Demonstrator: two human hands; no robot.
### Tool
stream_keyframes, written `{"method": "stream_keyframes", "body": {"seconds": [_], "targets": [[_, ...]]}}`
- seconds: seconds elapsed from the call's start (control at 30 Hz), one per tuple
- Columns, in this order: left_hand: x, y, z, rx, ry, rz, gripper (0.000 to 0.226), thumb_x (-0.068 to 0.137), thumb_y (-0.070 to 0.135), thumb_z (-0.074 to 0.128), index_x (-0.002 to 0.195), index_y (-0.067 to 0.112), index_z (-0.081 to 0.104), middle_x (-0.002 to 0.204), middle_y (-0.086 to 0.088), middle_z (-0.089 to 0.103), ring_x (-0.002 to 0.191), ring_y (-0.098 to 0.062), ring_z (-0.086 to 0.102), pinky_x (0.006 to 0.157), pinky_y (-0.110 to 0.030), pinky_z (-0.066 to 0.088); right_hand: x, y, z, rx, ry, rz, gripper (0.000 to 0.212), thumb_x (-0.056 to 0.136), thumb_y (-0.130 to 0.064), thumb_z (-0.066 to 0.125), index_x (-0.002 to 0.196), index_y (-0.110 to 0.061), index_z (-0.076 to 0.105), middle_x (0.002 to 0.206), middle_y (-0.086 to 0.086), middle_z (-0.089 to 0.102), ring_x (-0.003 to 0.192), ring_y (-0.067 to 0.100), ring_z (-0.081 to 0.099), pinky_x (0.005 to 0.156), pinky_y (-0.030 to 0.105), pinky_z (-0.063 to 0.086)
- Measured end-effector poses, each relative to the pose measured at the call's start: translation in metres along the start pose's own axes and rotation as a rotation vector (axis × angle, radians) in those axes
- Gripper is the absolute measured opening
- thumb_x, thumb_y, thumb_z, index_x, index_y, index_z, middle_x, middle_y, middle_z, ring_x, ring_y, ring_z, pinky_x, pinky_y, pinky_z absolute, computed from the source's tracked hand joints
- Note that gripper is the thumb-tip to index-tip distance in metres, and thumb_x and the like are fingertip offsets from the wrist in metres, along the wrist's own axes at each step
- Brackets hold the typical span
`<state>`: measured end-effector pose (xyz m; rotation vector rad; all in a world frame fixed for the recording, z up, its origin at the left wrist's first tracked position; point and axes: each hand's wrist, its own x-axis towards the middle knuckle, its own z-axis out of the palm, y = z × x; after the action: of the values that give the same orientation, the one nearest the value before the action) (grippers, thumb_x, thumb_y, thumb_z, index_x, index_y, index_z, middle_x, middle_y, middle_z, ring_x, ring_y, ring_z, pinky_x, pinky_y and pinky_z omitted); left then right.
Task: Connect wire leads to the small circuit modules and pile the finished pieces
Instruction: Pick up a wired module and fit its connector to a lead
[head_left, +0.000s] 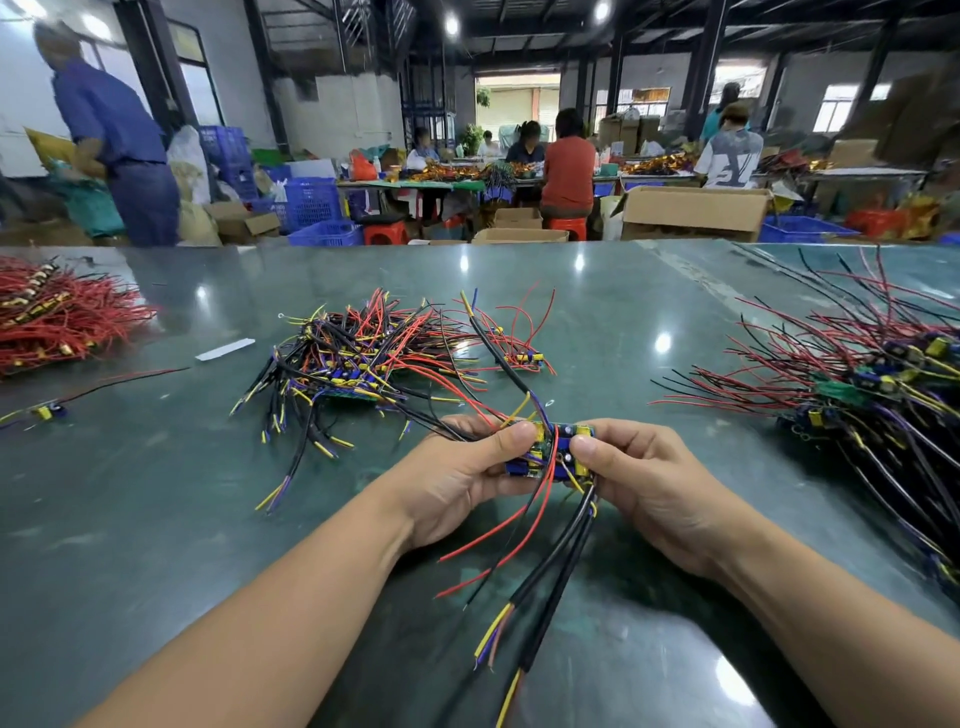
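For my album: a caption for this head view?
Both hands pinch small circuit modules amid wire piles.

dim workshop (519, 62), glossy green table (156, 519)

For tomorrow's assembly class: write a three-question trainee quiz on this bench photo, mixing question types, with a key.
1. True or false: the left hand and right hand both pinch the circuit modules.
2. Which wire pile is nearly all red? A far left; B centre; C right.
3. Fill in: the white strip lies on the ____.

Key: 1 true; 2 A; 3 table.
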<state>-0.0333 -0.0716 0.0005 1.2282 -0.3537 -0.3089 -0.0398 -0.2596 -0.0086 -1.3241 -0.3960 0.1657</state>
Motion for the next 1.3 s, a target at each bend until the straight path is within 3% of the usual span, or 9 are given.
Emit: {"method": "stream_keyframes", "body": {"seconds": [0.3,0.47,0.7,0.8,0.93,1.03,1.13,1.2,1.3], "targets": [[0.001,0.001,-0.002,-0.050,0.002,-0.038,0.014,0.075,0.019,0.064,0.077,0.012,0.076,0.082,-0.004,0.075,0.075,-0.013,0.071,0.065,-0.024,0.057,0.001,-0.001,0.001,0.009,-0.005,-0.011,0.024,0.079,-0.018,0.064,0.093,0.000,0.071,0.102,0.023,0.069,0.092,0.027,0.063,0.090,0.040,0.050],[0.001,0.001,-0.001,-0.016,0.012,-0.059,0.016,0.071,0.024,0.066,0.078,0.014,0.077,0.080,-0.003,0.074,0.073,-0.010,0.070,0.065,-0.025,0.057,0.001,-0.003,0.002,0.090,-0.074,-0.022,0.022,0.084,-0.013,0.059,0.096,-0.002,0.072,0.100,0.016,0.071,0.086,0.018,0.067,0.077,0.025,0.053],[-0.003,0.003,0.000,-0.046,-0.004,-0.086,0.019,0.077,0.021,0.063,0.085,0.010,0.076,0.081,-0.005,0.073,0.069,-0.010,0.069,0.059,-0.021,0.056,-0.001,-0.006,0.002,0.169,-0.070,0.086,0.029,0.080,-0.013,0.062,0.099,0.008,0.066,0.098,0.020,0.068,0.083,0.022,0.061,0.074,0.023,0.054],[-0.005,0.005,0.002,-0.123,-0.030,-0.108,0.011,0.079,0.016,0.069,0.082,0.010,0.076,0.079,-0.004,0.072,0.068,-0.011,0.069,0.059,-0.021,0.056,-0.002,-0.010,0.003,0.243,-0.111,0.110,0.030,0.075,-0.015,0.073,0.097,0.005,0.069,0.092,0.016,0.070,0.077,0.017,0.066,0.071,0.023,0.055],[-0.006,0.015,-0.001,-0.351,0.175,-0.052,0.013,0.067,0.019,0.066,0.067,0.008,0.074,0.064,-0.005,0.067,0.049,-0.012,0.064,0.046,-0.018,0.053,-0.001,-0.019,-0.004,0.454,0.007,0.135,0.038,0.046,-0.025,0.092,0.076,-0.009,0.074,0.069,0.003,0.062,0.061,0.012,0.063,0.061,0.020,0.055],[0.001,0.021,-0.007,-0.387,0.395,0.180,0.013,0.070,0.019,0.063,0.076,0.009,0.069,0.066,-0.003,0.067,0.057,-0.010,0.065,0.055,-0.019,0.056,0.001,-0.020,-0.002,0.415,0.094,0.142,0.009,0.064,-0.016,0.074,0.072,-0.011,0.074,0.068,0.004,0.060,0.059,0.011,0.062,0.056,0.020,0.053],[0.008,0.025,-0.026,-0.489,0.656,0.358,0.010,0.082,0.019,0.064,0.085,0.010,0.061,0.078,-0.003,0.064,0.072,-0.011,0.064,0.072,-0.022,0.058,0.004,-0.018,0.001,0.316,0.195,0.164,0.015,0.068,-0.021,0.063,0.076,-0.012,0.072,0.067,0.002,0.062,0.059,0.011,0.062,0.054,0.020,0.051],[0.007,0.030,-0.047,-0.484,0.780,0.333,0.007,0.090,0.015,0.060,0.086,0.009,0.059,0.096,-0.009,0.058,0.082,-0.015,0.060,0.076,-0.026,0.057,0.005,-0.018,0.000,0.271,0.252,0.182,0.016,0.070,-0.022,0.063,0.081,-0.013,0.068,0.067,0.000,0.061,0.058,0.010,0.060,0.060,0.022,0.045],[0.005,0.032,-0.074,-0.149,0.893,0.068,0.014,0.097,0.017,0.050,0.101,0.003,0.052,0.110,-0.023,0.051,0.078,-0.025,0.061,0.061,-0.026,0.058,0.007,-0.017,-0.003,0.245,0.320,0.196,0.008,0.082,-0.018,0.060,0.082,-0.014,0.066,0.065,-0.003,0.059,0.054,0.008,0.057,0.055,0.022,0.044]]}}
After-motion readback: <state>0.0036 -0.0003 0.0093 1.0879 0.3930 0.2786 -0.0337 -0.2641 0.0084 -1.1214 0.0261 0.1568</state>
